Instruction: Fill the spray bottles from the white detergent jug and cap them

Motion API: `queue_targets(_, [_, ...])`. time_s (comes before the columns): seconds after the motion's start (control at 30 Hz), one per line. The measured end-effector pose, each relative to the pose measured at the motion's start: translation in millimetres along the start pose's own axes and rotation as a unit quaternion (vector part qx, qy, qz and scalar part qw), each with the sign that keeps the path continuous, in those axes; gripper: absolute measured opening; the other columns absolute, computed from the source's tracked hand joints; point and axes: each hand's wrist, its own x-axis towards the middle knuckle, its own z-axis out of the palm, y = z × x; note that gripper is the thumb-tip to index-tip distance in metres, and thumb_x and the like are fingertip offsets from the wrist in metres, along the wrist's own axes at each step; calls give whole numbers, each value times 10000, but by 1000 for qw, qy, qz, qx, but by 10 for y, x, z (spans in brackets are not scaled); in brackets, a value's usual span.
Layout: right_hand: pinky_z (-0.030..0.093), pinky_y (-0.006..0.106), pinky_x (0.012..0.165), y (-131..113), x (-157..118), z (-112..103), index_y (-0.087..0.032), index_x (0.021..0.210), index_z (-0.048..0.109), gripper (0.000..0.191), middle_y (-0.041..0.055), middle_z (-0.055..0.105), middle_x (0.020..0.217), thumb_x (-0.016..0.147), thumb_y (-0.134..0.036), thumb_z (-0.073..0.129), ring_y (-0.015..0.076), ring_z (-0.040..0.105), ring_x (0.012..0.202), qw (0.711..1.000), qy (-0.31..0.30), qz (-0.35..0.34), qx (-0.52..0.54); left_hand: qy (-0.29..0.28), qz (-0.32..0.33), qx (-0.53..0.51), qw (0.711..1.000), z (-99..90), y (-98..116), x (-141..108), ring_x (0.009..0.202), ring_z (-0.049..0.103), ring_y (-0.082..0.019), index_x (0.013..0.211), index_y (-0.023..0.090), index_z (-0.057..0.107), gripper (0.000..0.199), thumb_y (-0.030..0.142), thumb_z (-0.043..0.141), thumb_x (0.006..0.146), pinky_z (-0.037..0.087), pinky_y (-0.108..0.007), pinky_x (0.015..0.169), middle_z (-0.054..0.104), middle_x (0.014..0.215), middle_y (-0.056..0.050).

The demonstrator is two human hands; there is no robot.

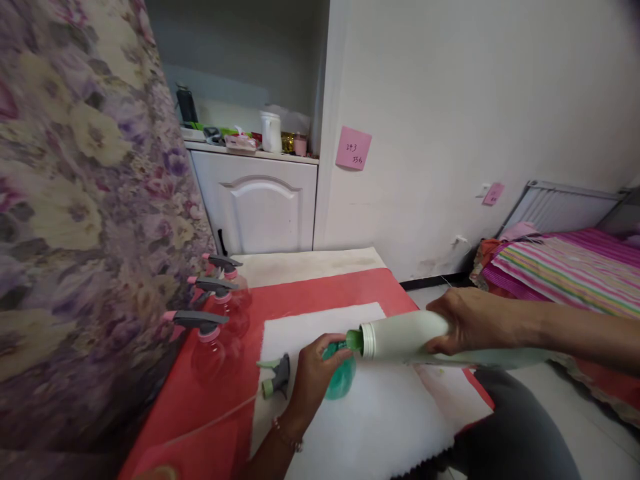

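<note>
My left hand (323, 363) is closed round the neck of a small clear green spray bottle (341, 381), which is on or just above a white cloth (385, 407). With my right hand (463, 320) I grip a large pale green bottle (407, 333), tipped nearly level. Its open mouth faces the small bottle's neck. Between the two mouths is a bright green piece (355, 341); I cannot tell whether it is a funnel or flowing liquid. Left of my left hand, a grey and green trigger sprayer (278, 379) lies on the cloth, its thin tube stretching down-left.
Three clear spray bottles with pink collars (209, 357) stand along the left of the red-covered table (300, 293). Beside them hangs a floral curtain (95, 220). A white cabinet (260, 200) stands behind, and a bed (575, 267) is at the right.
</note>
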Motion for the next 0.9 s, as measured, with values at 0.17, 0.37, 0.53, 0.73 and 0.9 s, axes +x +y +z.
queue_targets(0.17, [351,226,470,18,9,5,-172,762,690,288,34,660,629,735,-457,654,149,557,533,1000,3,-7,0,-3,-1,3,1000,-9,-13,-6,935,671,-249,896,201,720,217,314,678,715,500,-336,848,758,928,-44])
queue_targets(0.37, [332,222,464,41,-4,7,-169,764,684,267,24,647,625,745,-433,651,136,536,526,1000,4,-22,4,-2,-1,5,1000,-4,9,-4,926,674,-244,886,198,719,213,307,681,707,502,-332,850,758,918,-41])
queue_targets(0.53, [330,228,459,57,0,21,-173,758,688,280,16,633,607,735,-450,658,135,522,511,1000,10,-24,15,-1,2,4,1000,-5,16,-10,936,677,-245,898,196,721,214,306,678,719,507,-333,851,760,920,-40])
queue_targets(0.73, [319,227,449,48,7,16,-172,741,683,283,13,622,599,727,-454,664,130,510,505,1000,10,-20,20,-1,-4,3,1000,-6,5,-3,948,676,-244,894,196,723,207,296,682,717,505,-320,848,763,933,-45])
queue_targets(0.9, [321,227,458,46,0,31,-177,733,673,277,11,616,602,736,-454,661,129,507,514,1000,7,-13,22,2,0,4,1000,-1,0,-2,929,681,-239,891,199,725,207,299,684,714,505,-311,836,765,921,-35])
